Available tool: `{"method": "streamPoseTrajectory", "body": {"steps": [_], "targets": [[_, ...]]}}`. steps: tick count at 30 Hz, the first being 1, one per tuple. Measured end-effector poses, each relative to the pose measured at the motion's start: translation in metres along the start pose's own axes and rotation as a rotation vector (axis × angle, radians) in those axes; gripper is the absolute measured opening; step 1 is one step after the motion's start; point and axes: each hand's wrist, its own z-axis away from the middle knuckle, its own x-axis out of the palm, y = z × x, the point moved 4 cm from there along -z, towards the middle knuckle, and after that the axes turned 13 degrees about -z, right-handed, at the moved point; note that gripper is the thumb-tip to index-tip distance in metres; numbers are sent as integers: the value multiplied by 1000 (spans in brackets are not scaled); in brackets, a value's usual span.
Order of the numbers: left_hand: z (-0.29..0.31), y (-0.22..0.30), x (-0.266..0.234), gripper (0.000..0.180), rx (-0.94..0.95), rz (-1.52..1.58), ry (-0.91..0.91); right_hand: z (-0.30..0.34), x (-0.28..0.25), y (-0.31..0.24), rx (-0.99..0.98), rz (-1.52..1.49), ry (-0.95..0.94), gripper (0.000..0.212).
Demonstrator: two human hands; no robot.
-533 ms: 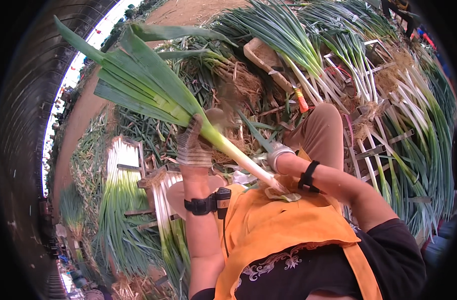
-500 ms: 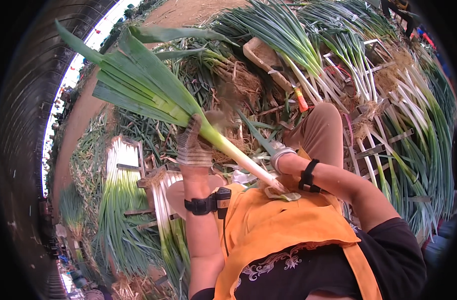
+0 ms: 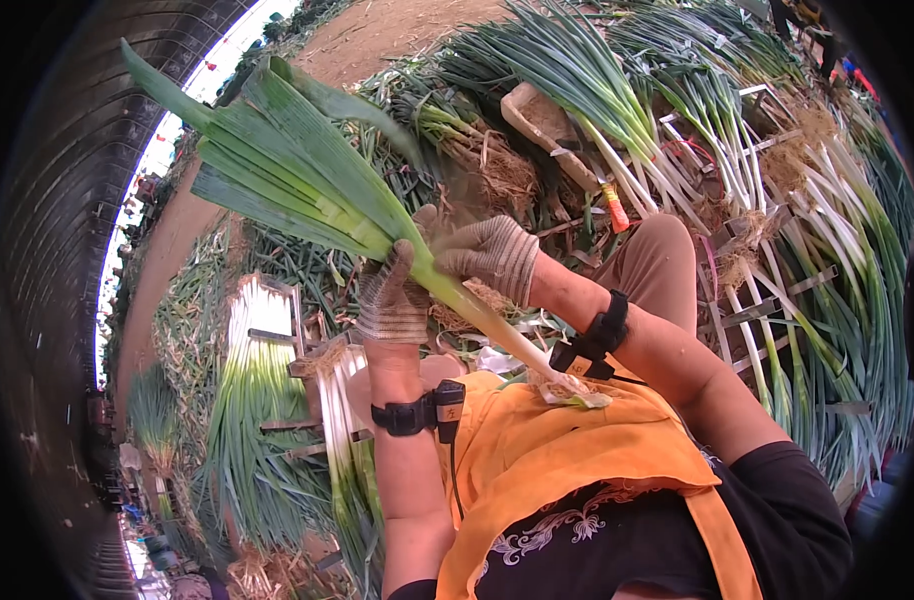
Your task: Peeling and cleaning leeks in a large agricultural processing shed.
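A large leek lies slantwise in front of me, its broad green leaves fanned to the upper left and its pale stem running down to my orange apron. My left hand, in a striped work glove, is closed around the leek where leaves meet stem. Just to the right, my gloved right hand is against the same part of the leek with its fingers bent in; their tips are partly hidden and slightly blurred. The root end rests on the apron with thin pale skin around it.
Trimmed leeks stand bundled in a metal rack on the left. More leeks lie in racks on the right. Beyond my hands are untrimmed leeks with brown roots, a shallow tan container and an orange-handled tool. Leaf scraps cover the ground.
My right hand has risen from beside my knee, where it had a green leaf strip, to the leek next to my left hand. One upper leaf is blurred by motion. My left hand keeps its hold.
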Motion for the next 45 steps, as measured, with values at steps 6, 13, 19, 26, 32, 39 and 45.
{"method": "streamPoseTrajectory", "body": {"steps": [6,13,19,26,32,39,45], "targets": [[6,10,7,65,71,-54,3,-5,-26,92,108,1104,-310,16],[2,-24,-14,34,-57,149,64,59,-135,159,480,1428,-369,15],[-14,-15,-65,24,-71,280,208,59,-35,84,718,-204,-703,36],[-5,-30,-190,33,-189,193,437,56,33,35,44,693,-697,22],[45,-90,-246,31,-147,229,601,115,-12,46,167,309,-598,25],[59,-94,-288,21,-91,170,1028,193,-76,-60,570,500,-494,13],[54,-68,-230,19,-95,140,1082,126,-103,-42,344,1238,-202,18]]}}
